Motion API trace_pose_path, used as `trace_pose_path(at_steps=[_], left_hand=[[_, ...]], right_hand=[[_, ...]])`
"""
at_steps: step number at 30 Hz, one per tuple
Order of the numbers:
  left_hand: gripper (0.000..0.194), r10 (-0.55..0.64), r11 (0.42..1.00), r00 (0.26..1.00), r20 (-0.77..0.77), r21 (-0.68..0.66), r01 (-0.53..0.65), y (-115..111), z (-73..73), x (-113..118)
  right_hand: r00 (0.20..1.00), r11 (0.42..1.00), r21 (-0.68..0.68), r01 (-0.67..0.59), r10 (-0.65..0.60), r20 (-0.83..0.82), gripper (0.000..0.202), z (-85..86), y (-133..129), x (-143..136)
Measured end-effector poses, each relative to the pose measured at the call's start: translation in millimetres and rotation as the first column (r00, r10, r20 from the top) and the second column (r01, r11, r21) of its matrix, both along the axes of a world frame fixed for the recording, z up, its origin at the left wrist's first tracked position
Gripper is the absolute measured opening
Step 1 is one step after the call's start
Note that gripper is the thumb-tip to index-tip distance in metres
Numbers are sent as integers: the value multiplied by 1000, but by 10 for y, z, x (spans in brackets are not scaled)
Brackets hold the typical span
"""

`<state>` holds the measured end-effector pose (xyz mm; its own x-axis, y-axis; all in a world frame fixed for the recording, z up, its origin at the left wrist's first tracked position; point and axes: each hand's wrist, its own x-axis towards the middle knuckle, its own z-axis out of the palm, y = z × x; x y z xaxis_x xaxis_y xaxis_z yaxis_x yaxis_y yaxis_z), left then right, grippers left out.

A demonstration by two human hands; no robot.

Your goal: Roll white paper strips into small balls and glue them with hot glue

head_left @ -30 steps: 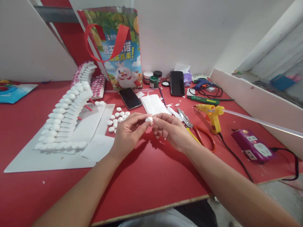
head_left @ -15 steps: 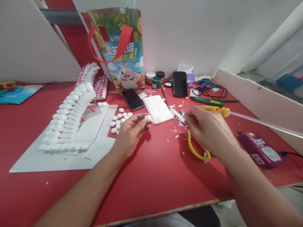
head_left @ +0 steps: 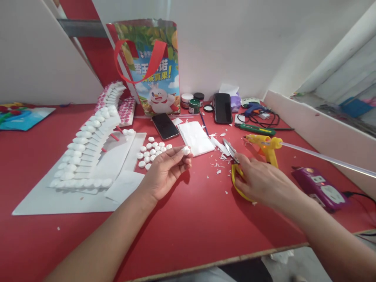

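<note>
My left hand [head_left: 169, 168] pinches a small white lump [head_left: 186, 150] between thumb and fingertips, held above the table. Just behind it lies a group of small round white pieces [head_left: 147, 159]. My right hand [head_left: 255, 176] is closed on the yellow-handled scissors [head_left: 230, 150], which lie low at the tabletop with their blades pointing away to the left. Its fingers partly hide the handle. Beside the blades are white scraps [head_left: 219, 171] and a folded white sheet [head_left: 196, 138].
A curved white structure edged with white pieces [head_left: 85, 147] stands on a board at left. At right are a yellow glue gun [head_left: 266, 145] with a long clear stick and a purple power box [head_left: 320, 188]. Phones [head_left: 165, 126], paint jars [head_left: 194, 106] and a carrier bag [head_left: 155, 70] are at the back.
My right hand has moved from the scrap pile down onto the scissors' handle, uncovering the blades and glue gun. My left hand has turned slightly, still holding the white lump.
</note>
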<state>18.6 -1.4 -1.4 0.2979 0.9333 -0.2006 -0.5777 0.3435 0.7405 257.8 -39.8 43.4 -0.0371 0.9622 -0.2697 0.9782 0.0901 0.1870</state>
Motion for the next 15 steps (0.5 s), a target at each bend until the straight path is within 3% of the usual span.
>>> trace_pose_path(at_steps=[3,7,11,15], left_hand=[[19,0,1000,1000,6,-9,0,0,4,-3],[19,3,999,1000,4,-34,-2,5,0,-9],[17,6,999,1000,9,-45,-5,7,-7,-17],[17,10,999,999,31,-32,-9,11,-8,-21]], right_hand=[[1000,996,82,19,-19,-1,39,-47,-28,96],[997,982,183,-49,39,63,27,-208,-68,197],[997,991,126,53,-59,46,28,-197,-25,172],[988,991,6,132,-131,-82,28,-113,-6,196]])
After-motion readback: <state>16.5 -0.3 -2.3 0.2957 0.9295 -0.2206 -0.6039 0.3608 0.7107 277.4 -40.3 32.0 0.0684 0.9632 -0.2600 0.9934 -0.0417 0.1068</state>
